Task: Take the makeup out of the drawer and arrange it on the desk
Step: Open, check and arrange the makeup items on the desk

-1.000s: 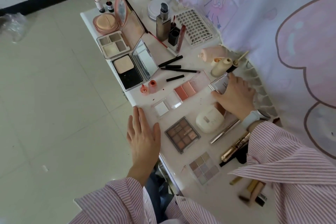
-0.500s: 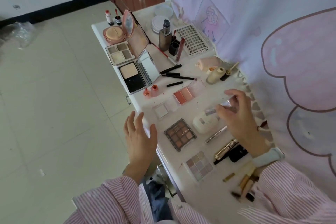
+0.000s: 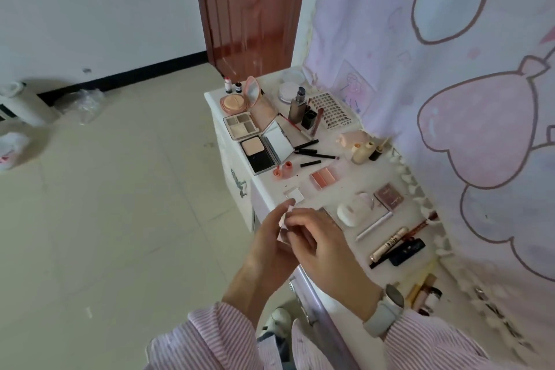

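Observation:
Both hands meet over the front edge of the white desk (image 3: 354, 186). My left hand (image 3: 267, 246) and my right hand (image 3: 321, 249) hold a small pale pink case (image 3: 283, 228) between their fingers; most of it is hidden. Makeup lies spread on the desk: a pink cushion compact (image 3: 234, 103), a grey eyeshadow quad (image 3: 240, 126), a black powder compact (image 3: 259, 155), a blush palette (image 3: 322, 177), a white oval case (image 3: 351, 213), a mauve palette (image 3: 389, 195) and a gold mascara tube (image 3: 389, 243). My hands hide the desk just behind them.
A foundation bottle (image 3: 297, 108), a tray of nail tips (image 3: 330, 111) and black pencils (image 3: 312, 153) lie at the far end. A pink curtain (image 3: 450, 99) hangs along the desk's right side. Drawer handles (image 3: 238, 186) show on the desk's front. Tiled floor lies to the left.
My right hand lifted a small case from the back of the desk and brought it forward. My left hand left the desk edge and took hold of it too. The view tilted up.

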A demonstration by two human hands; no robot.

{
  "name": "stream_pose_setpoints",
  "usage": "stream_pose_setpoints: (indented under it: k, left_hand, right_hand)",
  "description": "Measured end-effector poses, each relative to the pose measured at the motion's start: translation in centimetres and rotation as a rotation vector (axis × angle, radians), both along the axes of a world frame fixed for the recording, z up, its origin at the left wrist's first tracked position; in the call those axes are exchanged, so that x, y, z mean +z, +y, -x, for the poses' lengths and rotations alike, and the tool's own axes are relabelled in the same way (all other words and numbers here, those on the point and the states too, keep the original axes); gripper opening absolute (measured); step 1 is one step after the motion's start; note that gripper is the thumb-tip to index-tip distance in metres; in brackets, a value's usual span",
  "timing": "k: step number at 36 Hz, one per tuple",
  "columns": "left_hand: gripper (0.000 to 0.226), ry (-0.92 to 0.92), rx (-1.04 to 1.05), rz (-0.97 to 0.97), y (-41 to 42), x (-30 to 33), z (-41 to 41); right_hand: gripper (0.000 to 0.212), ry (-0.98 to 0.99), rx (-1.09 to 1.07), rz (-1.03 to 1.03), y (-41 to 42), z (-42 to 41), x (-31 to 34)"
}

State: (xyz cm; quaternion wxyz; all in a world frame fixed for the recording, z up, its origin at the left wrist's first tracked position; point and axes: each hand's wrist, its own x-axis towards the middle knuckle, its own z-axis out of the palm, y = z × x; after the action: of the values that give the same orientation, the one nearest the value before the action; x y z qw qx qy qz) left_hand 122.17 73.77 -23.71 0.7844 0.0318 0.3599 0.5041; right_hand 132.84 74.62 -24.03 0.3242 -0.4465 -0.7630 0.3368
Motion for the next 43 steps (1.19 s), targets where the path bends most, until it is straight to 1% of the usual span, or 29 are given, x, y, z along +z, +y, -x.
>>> stream_pose_setpoints:
  k: [2, 5, 9, 11, 13, 17, 20, 23, 29, 32, 33, 34, 37, 40, 43]
  left_hand:
    - [0.022, -0.152, 0.097, 0.066, -1.1, 0.1, 0.8]
    - [0.036, -0.236, 0.156, 0.152, -2.1, -0.2, 1.6]
    - [0.033, -0.289, 0.183, 0.198, -3.5, -0.4, 2.1]
    - [0.027, -0.238, 0.159, 0.184, -4.2, 0.0, 2.0]
    - [0.022, -0.138, 0.118, 0.174, -5.0, 0.5, 1.7]
    - [0.025, -0.005, 0.089, 0.211, -5.9, 0.8, 0.5]
    - [0.026, 0.028, 0.093, 0.232, -6.4, 1.5, -0.4]
    - [0.022, 0.043, 0.102, 0.241, -6.4, 1.8, -1.4]
    - [0.016, 0.178, 0.111, 0.196, -4.5, 1.2, -4.5]
    - [0.010, 0.248, 0.126, 0.130, -3.2, 1.2, -6.6]
    - [0.012, 0.270, 0.130, 0.114, -2.8, 1.2, -7.3]
    - [0.015, 0.279, 0.137, 0.108, -2.4, 1.2, -8.0]
    - [0.012, 0.261, 0.160, 0.139, -1.2, 0.6, -9.9]
    - [0.015, 0.239, 0.185, 0.182, -0.3, -0.2, -11.4]
    - [0.014, 0.223, 0.184, 0.188, 0.4, -1.0, -12.4]
  right_hand:
    - [0.023, -0.028, 0.043, -0.043, -1.1, 0.7, 0.6]
    - [0.029, -0.040, 0.070, -0.043, -2.2, 0.8, 1.5]
    - [0.037, -0.170, 0.084, -0.020, -3.8, -0.5, 2.1]
    - [0.030, -0.242, 0.099, 0.009, -4.4, -1.1, 2.5]
    - [0.027, -0.289, 0.132, 0.017, -5.1, -1.2, 2.9]
    - [0.030, -0.431, 0.157, 0.059, -5.7, -1.1, 4.0]
    - [0.026, -0.535, 0.201, 0.086, -5.6, -1.6, 4.9]
    - [0.018, -0.578, 0.194, 0.119, -5.0, -2.5, 5.3]
    - [0.017, -0.670, 0.169, 0.051, -3.5, -4.9, 5.3]
    - [0.024, -0.678, 0.133, 0.007, -2.6, -6.5, 5.0]
    - [0.027, -0.673, 0.122, 0.010, -2.3, -7.1, 4.8]
    - [0.028, -0.675, 0.113, 0.018, -2.0, -7.7, 4.6]
    - [0.030, -0.703, 0.099, 0.021, -1.0, -9.6, 3.5]
    - [0.033, -0.711, 0.111, 0.021, 0.1, -11.0, 2.5]
    - [0.030, -0.711, 0.125, 0.015, 1.0, -12.1, 1.6]
